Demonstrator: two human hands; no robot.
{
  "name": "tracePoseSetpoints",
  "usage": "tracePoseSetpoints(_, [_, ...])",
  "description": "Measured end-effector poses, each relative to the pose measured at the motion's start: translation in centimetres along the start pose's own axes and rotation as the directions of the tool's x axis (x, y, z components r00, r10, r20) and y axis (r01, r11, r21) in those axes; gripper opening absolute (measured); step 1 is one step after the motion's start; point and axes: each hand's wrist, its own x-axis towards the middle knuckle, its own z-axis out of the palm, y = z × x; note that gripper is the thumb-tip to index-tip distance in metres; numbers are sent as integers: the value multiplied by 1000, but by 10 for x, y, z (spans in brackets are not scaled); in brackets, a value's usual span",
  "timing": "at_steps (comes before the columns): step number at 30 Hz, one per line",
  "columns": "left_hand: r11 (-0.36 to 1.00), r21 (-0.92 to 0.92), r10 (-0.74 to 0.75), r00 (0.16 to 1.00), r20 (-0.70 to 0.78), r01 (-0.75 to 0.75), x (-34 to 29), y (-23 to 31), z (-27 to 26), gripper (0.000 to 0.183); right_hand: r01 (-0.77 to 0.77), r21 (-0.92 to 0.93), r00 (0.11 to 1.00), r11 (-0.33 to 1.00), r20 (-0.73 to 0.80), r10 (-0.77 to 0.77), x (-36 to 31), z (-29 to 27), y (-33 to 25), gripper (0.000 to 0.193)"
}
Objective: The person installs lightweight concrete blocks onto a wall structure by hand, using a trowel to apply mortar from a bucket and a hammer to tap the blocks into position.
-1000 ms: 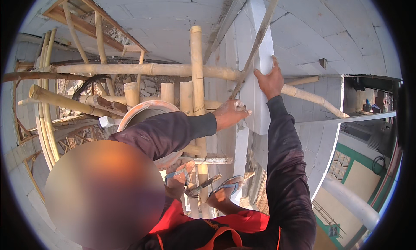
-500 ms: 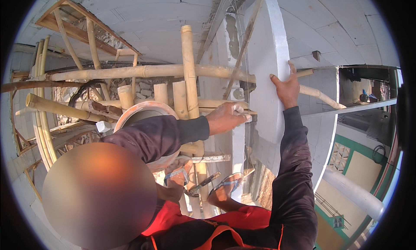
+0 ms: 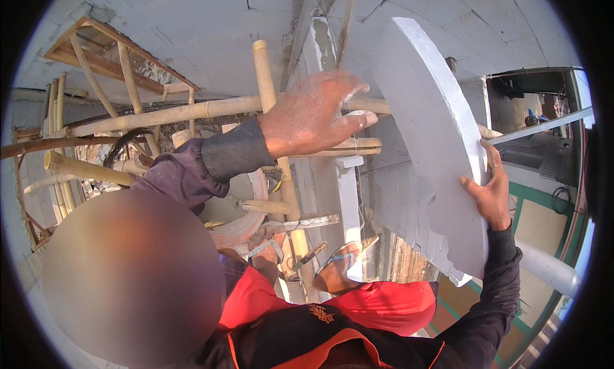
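A large pale-grey lightweight concrete block (image 3: pixel 425 135) stands tilted on my right, off the wall, its lower edge broken and ragged. My right hand (image 3: pixel 491 193) grips its right edge, thumb on the broad face and fingers round the narrow side. My left hand (image 3: pixel 316 116) is raised left of the block, fingers and thumb apart, dusty and holding nothing. Beneath it runs the narrow top of a block wall (image 3: pixel 350 206), beside a thin taut string. Farther along, grey mortar (image 3: pixel 325 42) lies on the wall top.
Bamboo poles (image 3: pixel 185 110) form a scaffold on the left and ahead. A round mortar tub (image 3: pixel 259 186) sits below my left forearm, partly hidden. My sandalled feet (image 3: pixel 336 266) stand among the poles. A metal bar (image 3: pixel 543 124) juts out at the right.
The concrete block has swung right and tilted, coming away from the wall line with my right hand on it. My left hand has lifted from beside the string and its fingers have spread.
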Motion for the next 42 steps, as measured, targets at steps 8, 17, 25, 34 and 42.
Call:
tracePoseSetpoints(8, [837,226,516,856,-25,-498,72,66,-43,65,245,-199,947,949,259,-191,-71,-85,-77,88])
tracePoseSetpoints(17, [748,-58,652,716,250,-661,69,110,-90,84,549,-364,791,753,517,-326,-36,-77,-158,82])
tracePoseSetpoints(25, [797,-223,604,738,301,-561,71,173,-150,104,776,-594,597,212,583,-552,26,-6,-208,71])
tracePoseSetpoints(34, [867,80,452,844,290,-492,65,218,-126,76,811,-382,545,443,768,-337,76,76,-265,61])
tracePoseSetpoints(42, [860,-7,504,847,167,-510,65,211,-113,62,846,-318,476,427,811,-341,92,110,-263,46])
